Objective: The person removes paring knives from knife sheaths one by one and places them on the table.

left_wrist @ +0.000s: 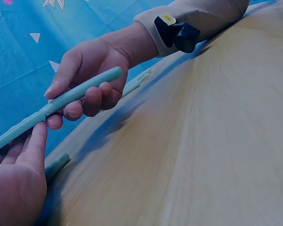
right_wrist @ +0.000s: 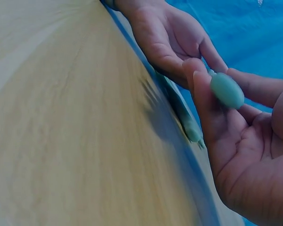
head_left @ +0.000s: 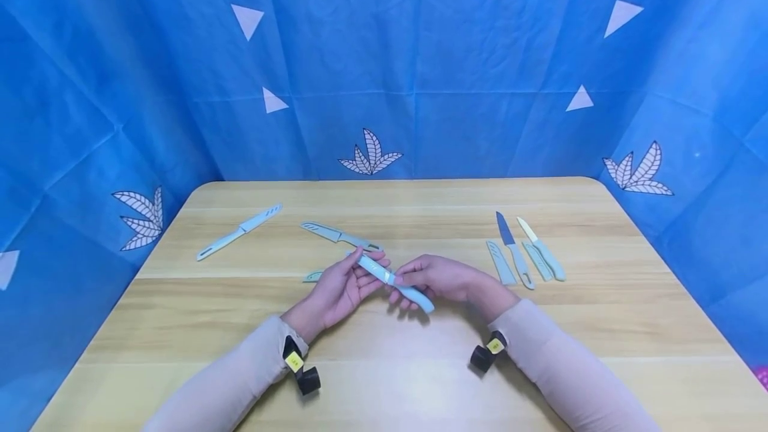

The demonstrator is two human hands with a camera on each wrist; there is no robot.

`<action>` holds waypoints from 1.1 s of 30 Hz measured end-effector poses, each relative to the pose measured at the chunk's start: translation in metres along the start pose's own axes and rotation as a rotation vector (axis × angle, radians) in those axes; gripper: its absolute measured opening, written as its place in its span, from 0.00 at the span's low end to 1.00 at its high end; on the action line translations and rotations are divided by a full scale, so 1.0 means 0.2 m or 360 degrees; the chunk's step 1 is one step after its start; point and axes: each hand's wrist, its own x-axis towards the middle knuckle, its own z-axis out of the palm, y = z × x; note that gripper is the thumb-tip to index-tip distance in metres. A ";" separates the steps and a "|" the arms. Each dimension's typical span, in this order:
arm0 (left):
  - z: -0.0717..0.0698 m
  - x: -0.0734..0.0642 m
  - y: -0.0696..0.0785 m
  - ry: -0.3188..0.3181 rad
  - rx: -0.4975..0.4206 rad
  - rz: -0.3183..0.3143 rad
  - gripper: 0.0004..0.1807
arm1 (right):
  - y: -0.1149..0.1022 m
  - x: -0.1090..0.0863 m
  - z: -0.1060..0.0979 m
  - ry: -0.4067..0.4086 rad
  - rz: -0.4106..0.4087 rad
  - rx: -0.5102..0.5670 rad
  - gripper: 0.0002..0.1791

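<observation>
Sleeves (head_left: 219, 379) lying nearest, framing sheathed knife (head_left: 375, 269) above table (head_left: 408, 379). We're seeing right hand (head_left: 441, 275) pinching handle (head_left: 419, 299), left hand (head_left: 339, 293) holding sheath (head_left: 372, 267) between thumb and fingers, probably steadying both ends; bare knives (head_left: 517, 260) lying apart, presumably leaving room.

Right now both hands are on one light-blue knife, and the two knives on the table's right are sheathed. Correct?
Not sheathed: the head view shows the blue-bladed knife and pale-bladed knife on the right bare, a sheath beside each. The left hand and right hand are on one light-blue knife.
</observation>
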 end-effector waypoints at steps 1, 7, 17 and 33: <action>0.00 0.00 0.00 0.0000 0.0000 -0.0003 0.27 | 0.00 0.00 0.00 0.0009 0.0000 -0.0002 0.17; 0.00 -0.01 -0.01 0.0001 0.0016 -0.0004 0.27 | 0.01 0.00 0.02 0.0026 0.0014 0.0003 0.16; 0.00 -0.01 -0.01 -0.0026 0.0012 0.0023 0.27 | 0.00 -0.01 0.00 0.0006 0.0009 -0.0007 0.16; 0.02 -0.01 -0.02 0.0013 0.0029 0.0036 0.29 | 0.00 -0.01 0.00 0.0013 0.0016 -0.0028 0.15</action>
